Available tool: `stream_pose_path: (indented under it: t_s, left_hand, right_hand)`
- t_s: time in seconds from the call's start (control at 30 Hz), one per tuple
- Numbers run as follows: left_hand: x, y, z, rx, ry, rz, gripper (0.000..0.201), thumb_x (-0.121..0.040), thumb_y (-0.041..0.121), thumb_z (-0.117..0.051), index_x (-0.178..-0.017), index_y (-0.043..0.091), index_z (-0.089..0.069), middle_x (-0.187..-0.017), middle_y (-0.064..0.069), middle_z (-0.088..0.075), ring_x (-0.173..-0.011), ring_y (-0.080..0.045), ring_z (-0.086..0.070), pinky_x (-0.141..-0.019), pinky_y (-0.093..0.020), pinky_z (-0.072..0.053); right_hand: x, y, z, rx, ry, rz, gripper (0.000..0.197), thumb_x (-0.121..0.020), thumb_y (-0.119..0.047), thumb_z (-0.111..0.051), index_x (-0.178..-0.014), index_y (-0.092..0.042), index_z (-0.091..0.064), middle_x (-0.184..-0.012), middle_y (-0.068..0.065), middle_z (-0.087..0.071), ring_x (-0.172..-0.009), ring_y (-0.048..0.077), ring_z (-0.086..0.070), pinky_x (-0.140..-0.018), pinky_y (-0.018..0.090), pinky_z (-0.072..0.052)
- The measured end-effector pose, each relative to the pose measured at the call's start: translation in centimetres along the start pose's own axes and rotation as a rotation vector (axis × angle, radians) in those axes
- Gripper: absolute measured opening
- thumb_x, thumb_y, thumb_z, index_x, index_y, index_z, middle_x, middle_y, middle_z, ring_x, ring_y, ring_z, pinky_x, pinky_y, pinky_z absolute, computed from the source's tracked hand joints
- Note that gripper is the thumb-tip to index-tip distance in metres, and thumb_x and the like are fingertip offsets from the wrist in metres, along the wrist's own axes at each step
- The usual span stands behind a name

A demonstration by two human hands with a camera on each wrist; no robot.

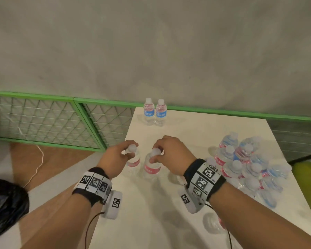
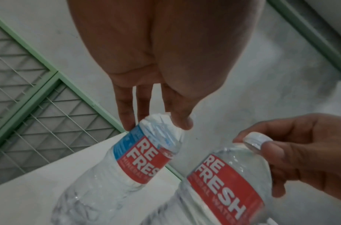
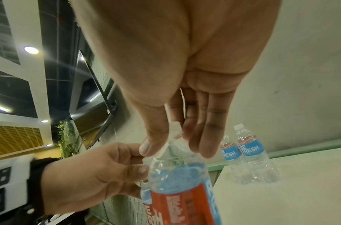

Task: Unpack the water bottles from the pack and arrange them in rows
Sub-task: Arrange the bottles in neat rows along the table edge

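Note:
Two clear water bottles with red and blue labels are in my hands, side by side over the left part of the white table (image 1: 196,133). My left hand (image 1: 131,150) pinches the white cap of the left bottle (image 1: 134,163) (image 2: 138,159). My right hand (image 1: 155,153) pinches the cap and neck of the right bottle (image 1: 152,168) (image 3: 177,175). I cannot see whether their bases touch the table. Two more bottles (image 1: 154,113) (image 3: 248,155) stand upright, touching, at the table's far edge. The torn pack (image 1: 246,164), holding several bottles, lies at the right.
Another clear bottle (image 1: 214,223) sits near the front edge under my right forearm. A green-framed wire fence (image 1: 43,119) runs along the left and behind the table. A black bag (image 1: 5,203) and a white cable (image 1: 38,164) lie on the floor at the left.

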State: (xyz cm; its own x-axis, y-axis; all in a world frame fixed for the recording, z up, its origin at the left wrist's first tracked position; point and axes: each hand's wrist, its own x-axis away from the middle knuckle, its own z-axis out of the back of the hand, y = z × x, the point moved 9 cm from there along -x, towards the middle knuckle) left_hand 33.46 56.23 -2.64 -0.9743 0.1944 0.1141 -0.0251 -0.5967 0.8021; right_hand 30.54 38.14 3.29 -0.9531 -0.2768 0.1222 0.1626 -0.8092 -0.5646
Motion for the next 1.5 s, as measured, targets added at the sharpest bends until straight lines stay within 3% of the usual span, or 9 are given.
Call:
stream_pose_path:
  t_s: [0.27,0.47,0.67,0.87,1.0,1.13,1.23,1.37,1.5]
  left_hand:
    - [-6.9,0.8,0.4,-0.103,0.045,-0.004,0.033,-0.089,0.012,-0.064,-0.11,0.038,-0.063,-0.118,0.011,-0.064,-0.107,-0.016,-0.06,-0.096,-0.032,-0.047]
    - [-10.7,2.0,-1.5,-0.209,0.04,0.059,0.035,-0.094,0.013,-0.058,-0.123,0.031,-0.061,-0.121,0.002,-0.063,-0.093,-0.015,-0.056,-0.079,-0.022,-0.038]
    - [-13.4,1.5,-2.9,-0.211,0.064,0.115,0.045,-0.095,-0.006,-0.047,-0.125,0.025,-0.061,-0.111,0.004,-0.057,-0.076,-0.004,-0.052,-0.056,-0.01,-0.036]
    - [-16.1,1.0,-2.4,-0.196,0.117,0.146,0.047,-0.094,-0.004,-0.049,-0.127,0.026,-0.059,-0.123,0.007,-0.059,-0.096,-0.013,-0.059,-0.078,-0.022,-0.042]
    - [-17.9,0.9,-1.9,-0.207,0.152,0.158,0.049,-0.095,-0.003,-0.047,-0.13,0.029,-0.057,-0.123,0.001,-0.061,-0.092,-0.013,-0.056,-0.075,-0.023,-0.044]
    - [-19.4,1.0,-2.4,-0.21,0.107,0.12,0.053,-0.095,-0.006,-0.043,-0.129,0.033,-0.056,-0.121,0.0,-0.061,-0.076,-0.003,-0.051,-0.057,-0.008,-0.037]
    - [-19.5,1.3,-2.6,-0.186,0.097,0.097,0.053,-0.094,-0.005,-0.044,-0.126,0.035,-0.058,-0.119,0.006,-0.059,-0.077,0.003,-0.055,-0.061,-0.007,-0.038]
    - [-19.6,1.2,-2.4,-0.144,0.128,0.047,0.042,-0.092,0.005,-0.059,-0.122,0.034,-0.06,-0.13,0.002,-0.053,-0.107,-0.021,-0.061,-0.094,-0.032,-0.049]
    - [-19.7,1.0,-1.2,-0.091,0.209,0.072,0.044,-0.08,0.025,-0.075,-0.119,0.029,-0.055,-0.119,0.001,-0.047,-0.097,-0.015,-0.056,-0.089,-0.032,-0.05]
  right_hand:
    - [-8.0,2.5,2.6,0.041,0.04,-0.063,0.022,-0.075,-0.026,-0.078,-0.092,-0.014,-0.07,-0.094,0.003,-0.061,-0.083,0.022,-0.06,-0.072,0.031,-0.049]
    - [-11.9,6.0,3.4,0.084,0.03,-0.123,0.024,-0.077,-0.025,-0.077,-0.097,-0.012,-0.071,-0.092,0.004,-0.066,-0.084,0.022,-0.062,-0.073,0.03,-0.05]
    - [-15.2,8.4,3.1,0.119,0.014,-0.167,0.028,-0.079,-0.025,-0.077,-0.099,-0.009,-0.069,-0.101,0.009,-0.067,-0.09,0.025,-0.064,-0.08,0.032,-0.053]
    - [-17.8,9.8,2.9,0.088,0.036,-0.207,0.038,-0.08,-0.027,-0.077,-0.112,-0.007,-0.066,-0.11,0.01,-0.065,-0.098,0.028,-0.064,-0.079,0.03,-0.049]
    - [-19.0,10.5,2.8,0.065,0.061,-0.222,0.032,-0.084,-0.026,-0.073,-0.107,-0.005,-0.067,-0.106,0.012,-0.065,-0.094,0.028,-0.064,-0.079,0.033,-0.053]
    - [-19.8,10.6,3.0,0.064,0.099,-0.186,0.027,-0.087,-0.02,-0.068,-0.111,-0.007,-0.067,-0.107,0.011,-0.059,-0.095,0.029,-0.062,-0.074,0.03,-0.048]
    - [-20.3,10.7,2.9,0.098,0.103,-0.151,0.025,-0.089,-0.019,-0.065,-0.112,-0.009,-0.067,-0.1,0.011,-0.052,-0.091,0.029,-0.058,-0.071,0.026,-0.039]
    - [-20.5,11.0,2.8,0.075,0.105,-0.118,0.037,-0.092,-0.019,-0.061,-0.129,-0.017,-0.058,-0.113,0.012,-0.053,-0.105,0.029,-0.056,-0.081,0.024,-0.037]
    - [-20.6,10.8,2.9,0.059,0.121,-0.092,0.039,-0.091,-0.02,-0.063,-0.13,-0.022,-0.058,-0.116,0.01,-0.056,-0.107,0.028,-0.057,-0.088,0.028,-0.042]
